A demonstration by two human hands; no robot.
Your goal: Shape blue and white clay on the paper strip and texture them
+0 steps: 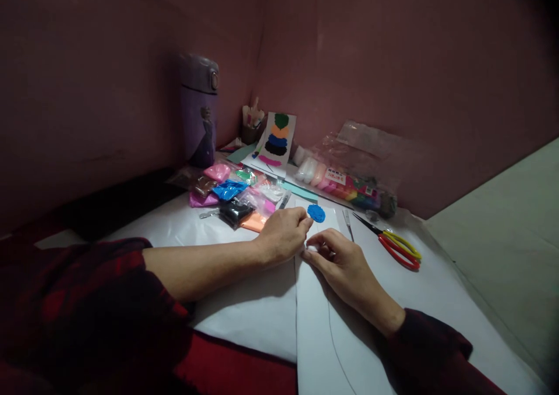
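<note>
Left-hand grip: the fingers of the left hand (283, 236) are curled inward; whether anything is held cannot be told.
Right-hand grip: a small white piece (311, 248) appears to be pinched between thumb and fingers of the right hand (338, 261); it could be squashed by too firm a squeeze.
Blue patch (316, 212): laid on the white paper strip (314, 331), just beyond the left fingertips; it could be smeared by a stray knuckle.
Strip overhang: the surface (437, 302) is overrun at its near edge; the strip could be dragged askew by the right forearm.
Scissors (395, 246): placed beyond the right hand; they could be knocked by a wide reach.
</note>
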